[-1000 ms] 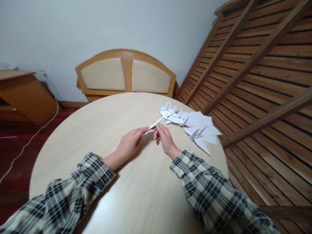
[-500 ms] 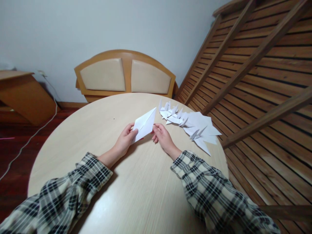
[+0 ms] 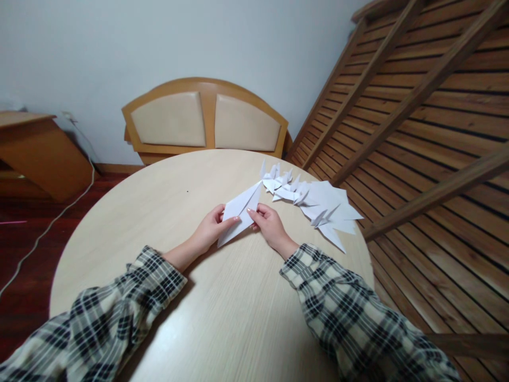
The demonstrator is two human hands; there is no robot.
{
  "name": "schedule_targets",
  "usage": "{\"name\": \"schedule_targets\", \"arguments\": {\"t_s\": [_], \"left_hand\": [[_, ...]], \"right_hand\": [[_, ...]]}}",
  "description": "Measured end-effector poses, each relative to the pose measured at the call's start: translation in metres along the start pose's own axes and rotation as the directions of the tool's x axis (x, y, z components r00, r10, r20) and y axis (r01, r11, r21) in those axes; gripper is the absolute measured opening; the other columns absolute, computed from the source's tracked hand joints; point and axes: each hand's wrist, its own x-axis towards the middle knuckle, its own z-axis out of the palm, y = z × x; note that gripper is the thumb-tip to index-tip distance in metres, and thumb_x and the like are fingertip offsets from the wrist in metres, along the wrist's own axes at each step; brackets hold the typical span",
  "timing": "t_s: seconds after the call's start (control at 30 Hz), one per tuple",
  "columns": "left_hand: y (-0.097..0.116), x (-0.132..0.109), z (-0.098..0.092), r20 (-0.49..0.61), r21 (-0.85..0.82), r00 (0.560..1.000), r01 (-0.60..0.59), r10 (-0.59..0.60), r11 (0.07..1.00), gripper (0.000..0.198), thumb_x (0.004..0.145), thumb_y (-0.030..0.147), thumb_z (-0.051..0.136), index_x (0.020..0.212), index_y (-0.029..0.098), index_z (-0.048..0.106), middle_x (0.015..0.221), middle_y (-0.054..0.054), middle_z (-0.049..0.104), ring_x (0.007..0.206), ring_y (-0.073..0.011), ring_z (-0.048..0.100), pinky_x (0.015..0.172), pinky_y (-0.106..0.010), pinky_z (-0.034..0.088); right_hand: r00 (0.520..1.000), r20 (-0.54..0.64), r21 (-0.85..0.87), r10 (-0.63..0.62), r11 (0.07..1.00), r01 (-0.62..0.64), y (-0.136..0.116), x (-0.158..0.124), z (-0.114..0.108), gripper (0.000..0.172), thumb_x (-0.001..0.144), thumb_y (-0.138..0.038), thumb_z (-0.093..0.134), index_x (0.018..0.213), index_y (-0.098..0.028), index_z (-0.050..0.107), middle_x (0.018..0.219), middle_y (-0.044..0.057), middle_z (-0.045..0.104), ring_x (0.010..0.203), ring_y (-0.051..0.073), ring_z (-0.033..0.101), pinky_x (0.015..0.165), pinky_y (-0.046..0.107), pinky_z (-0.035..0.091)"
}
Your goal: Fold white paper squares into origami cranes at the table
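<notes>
A white sheet of paper folded into a long diamond [image 3: 242, 208] is held between my two hands above the table, one point aimed up and right, with a crease or slit along its middle. My left hand [image 3: 210, 228] grips its left edge, thumb lying on top and fingers underneath. On the opposite edge my right hand [image 3: 271, 225] pinches the paper, thumb on top; its other fingers are curled and partly hidden behind the paper. Just beyond the right hand stand several folded white paper cranes [image 3: 282, 183] in a row.
White paper sheets [image 3: 332, 199] lie by the cranes at the right of the round wooden table [image 3: 119, 233]. A wooden headboard [image 3: 209, 116] stands behind it, slatted wood [image 3: 429, 175] leans on the right, and a desk [image 3: 40, 154] with a cable [image 3: 51, 228] is on the left.
My right hand has closed on the paper's right edge, its thumb now on top. The folded paper has shifted slightly right and down, and my left thumb reaches further across it.
</notes>
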Motion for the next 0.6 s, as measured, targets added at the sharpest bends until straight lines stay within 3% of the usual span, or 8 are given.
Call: {"name": "schedule_targets", "arguments": {"t_s": [0.3, 0.43, 0.53, 0.6], "left_hand": [[0.006, -0.003, 0.002, -0.006, 0.022, 0.997, 0.075, -0.074, 0.997, 0.039, 0.07, 0.035, 0.071, 0.1, 0.01, 0.065, 0.098, -0.012, 0.071, 0.079, -0.0203, 0.063, 0.07, -0.032, 0.049], [0.004, -0.001, -0.003, 0.003, -0.006, 0.997, 0.076, -0.076, 0.997, 0.039, 0.071, 0.032, 0.07, 0.102, 0.009, 0.065, 0.095, -0.012, 0.071, 0.075, -0.0193, 0.062, 0.069, -0.032, 0.049], [0.003, 0.002, -0.01, 0.0, 0.024, 0.997, 0.082, -0.082, 0.996, 0.035, 0.071, 0.031, 0.071, 0.099, 0.011, 0.066, 0.09, -0.011, 0.071, 0.069, -0.0176, 0.061, 0.061, -0.029, 0.047], [0.002, 0.004, -0.014, -0.011, 0.048, 0.996, 0.09, -0.089, 0.995, 0.033, 0.071, 0.03, 0.071, 0.098, 0.011, 0.067, 0.086, -0.01, 0.071, 0.064, -0.0164, 0.059, 0.056, -0.027, 0.044]], "right_hand": [[0.998, 0.057, -0.022, -0.03, 0.999, 0.031, 0.001, -0.003, 0.001, 0.03, 0.078, -0.048, 0.064, 0.076, -0.018, 0.06, 0.064, -0.002, 0.05, 0.054, 0.01, 0.045, 0.047, 0.022, 0.037], [0.995, 0.07, -0.128, -0.077, 0.988, 0.086, 0.0, -0.004, 0.0, 0.037, 0.086, -0.052, 0.053, 0.068, -0.019, 0.054, 0.06, -0.002, 0.049, 0.054, 0.011, 0.047, 0.05, 0.024, 0.038], [0.985, -0.043, -0.189, -0.169, 0.969, 0.158, -0.005, -0.005, -0.004, 0.028, 0.092, -0.046, 0.045, 0.079, -0.021, 0.049, 0.063, -0.002, 0.052, 0.057, 0.012, 0.052, 0.054, 0.026, 0.043], [0.945, -0.138, -0.279, -0.295, 0.928, 0.249, -0.01, -0.005, -0.01, 0.013, 0.092, -0.036, 0.046, 0.093, -0.023, 0.048, 0.074, -0.001, 0.054, 0.063, 0.013, 0.054, 0.056, 0.026, 0.045]]}}
